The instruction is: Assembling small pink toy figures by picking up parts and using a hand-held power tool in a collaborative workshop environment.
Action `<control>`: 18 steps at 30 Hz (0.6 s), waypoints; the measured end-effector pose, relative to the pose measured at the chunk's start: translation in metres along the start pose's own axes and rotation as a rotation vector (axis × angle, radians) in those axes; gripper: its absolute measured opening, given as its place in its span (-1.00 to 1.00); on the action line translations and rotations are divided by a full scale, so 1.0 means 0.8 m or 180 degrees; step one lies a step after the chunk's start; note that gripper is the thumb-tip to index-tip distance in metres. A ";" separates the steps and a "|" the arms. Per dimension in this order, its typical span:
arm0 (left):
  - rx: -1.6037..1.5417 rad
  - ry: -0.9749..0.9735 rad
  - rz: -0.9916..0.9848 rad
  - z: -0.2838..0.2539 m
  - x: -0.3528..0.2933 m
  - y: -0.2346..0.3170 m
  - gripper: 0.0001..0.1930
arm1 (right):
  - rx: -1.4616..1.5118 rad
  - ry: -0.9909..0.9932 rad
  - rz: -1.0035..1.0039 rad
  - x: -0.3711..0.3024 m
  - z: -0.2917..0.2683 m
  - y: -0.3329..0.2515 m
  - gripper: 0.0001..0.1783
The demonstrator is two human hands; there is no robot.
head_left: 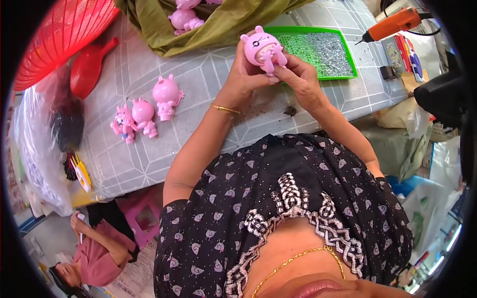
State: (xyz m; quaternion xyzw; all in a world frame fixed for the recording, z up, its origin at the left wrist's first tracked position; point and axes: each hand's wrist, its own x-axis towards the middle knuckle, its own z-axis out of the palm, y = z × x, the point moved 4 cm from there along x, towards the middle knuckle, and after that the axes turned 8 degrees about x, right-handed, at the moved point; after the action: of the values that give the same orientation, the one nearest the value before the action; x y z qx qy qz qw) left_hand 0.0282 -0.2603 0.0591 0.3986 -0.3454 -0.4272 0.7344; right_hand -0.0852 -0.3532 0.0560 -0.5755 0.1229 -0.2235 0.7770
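Observation:
My left hand (242,74) and my right hand (301,79) are both closed around a pink toy figure (258,45) with round ears and a drawn face. The figure is held upright above the table, its front and limbs showing between my fingers. Just beyond my right hand lies a green tray (348,77) with many small silvery metal pieces, probably screws, heaped in its right part. To the left of my left forearm, a pink figure (166,92) stands near another plain pink figure (143,114) and a pink figure with a painted face (123,122).
An olive cloth sack (149,30) holding more pink figures lies at the back. An orange electric screwdriver (397,25) points toward the tray from the right. Red basket (59,39), red scoop (88,72) and clear plastic bag (37,144) line the left. A person (102,248) sits lower left.

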 end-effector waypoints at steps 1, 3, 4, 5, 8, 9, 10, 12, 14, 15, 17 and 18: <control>0.0015 -0.0045 -0.0013 0.000 -0.001 -0.001 -0.05 | 0.0011 0.0008 -0.0006 -0.001 0.001 0.000 -0.71; 0.0025 -0.0009 0.0013 -0.005 0.000 -0.002 -0.06 | 0.0004 -0.0057 0.0084 0.002 0.002 -0.004 -0.69; -0.0009 0.0010 0.0003 -0.006 -0.001 -0.002 -0.07 | 0.0001 -0.0098 0.0149 0.003 0.003 -0.004 -0.68; -0.0042 0.0014 -0.0012 -0.006 0.000 -0.002 -0.07 | -0.0001 -0.0109 0.0159 0.003 0.004 -0.005 -0.68; 0.0003 0.0165 -0.0008 -0.007 -0.001 -0.003 -0.08 | 0.0050 -0.0120 0.0115 0.003 0.006 -0.006 -0.64; -0.0004 0.0180 -0.0007 -0.008 -0.001 -0.004 -0.08 | 0.0048 -0.0134 0.0083 0.002 0.007 -0.007 -0.63; 0.0034 0.0157 -0.0019 -0.009 0.000 -0.005 -0.08 | 0.0047 -0.0147 0.0049 0.002 0.007 -0.007 -0.62; 0.0077 0.0136 -0.0036 -0.010 0.001 -0.007 -0.08 | 0.0059 -0.0153 0.0065 0.002 0.005 -0.007 -0.62; 0.0042 0.0144 0.0005 -0.010 0.002 -0.007 -0.08 | 0.0070 -0.0154 0.0076 0.002 0.005 -0.006 -0.62; 0.0042 0.0148 0.0004 -0.009 0.001 -0.006 -0.08 | 0.0094 -0.0144 0.0066 0.001 0.005 -0.007 -0.62; 0.0027 0.0147 -0.0026 -0.007 0.001 -0.004 -0.07 | 0.0117 -0.0139 0.0060 0.001 0.006 -0.007 -0.62; 0.0025 0.0154 -0.0024 -0.008 0.000 -0.004 -0.07 | 0.0114 -0.0151 0.0060 0.001 0.006 -0.008 -0.62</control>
State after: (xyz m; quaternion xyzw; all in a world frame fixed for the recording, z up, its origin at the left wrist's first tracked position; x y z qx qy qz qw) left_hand 0.0328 -0.2597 0.0531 0.4130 -0.3277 -0.4188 0.7393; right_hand -0.0837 -0.3508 0.0633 -0.5654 0.1059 -0.2046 0.7920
